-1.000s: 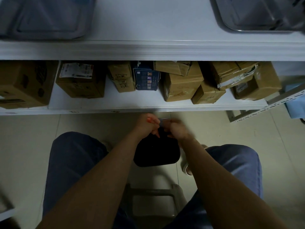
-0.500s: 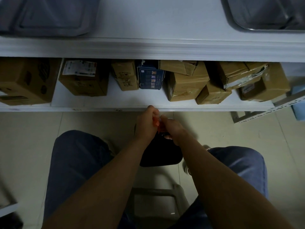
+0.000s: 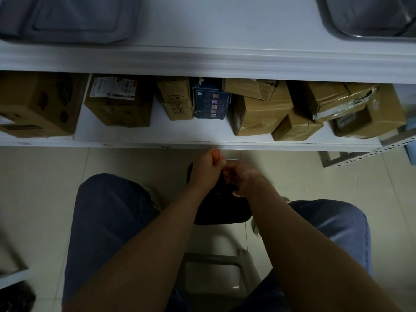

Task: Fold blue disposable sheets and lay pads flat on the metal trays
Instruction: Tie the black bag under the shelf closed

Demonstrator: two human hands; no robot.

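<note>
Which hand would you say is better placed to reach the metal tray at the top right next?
Probably the right hand: it sits on the side of that metal tray, while the left hand would have to cross over it. Both are close together above the black object.

Dim, bluish light; soft motion blur throughout, wide-angle bending at the edges.

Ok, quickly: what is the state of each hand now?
Left hand: fingers curled, contents cannot be told.
Right hand: fingers curled on the top of the dark object, apparently gripping it.
</note>
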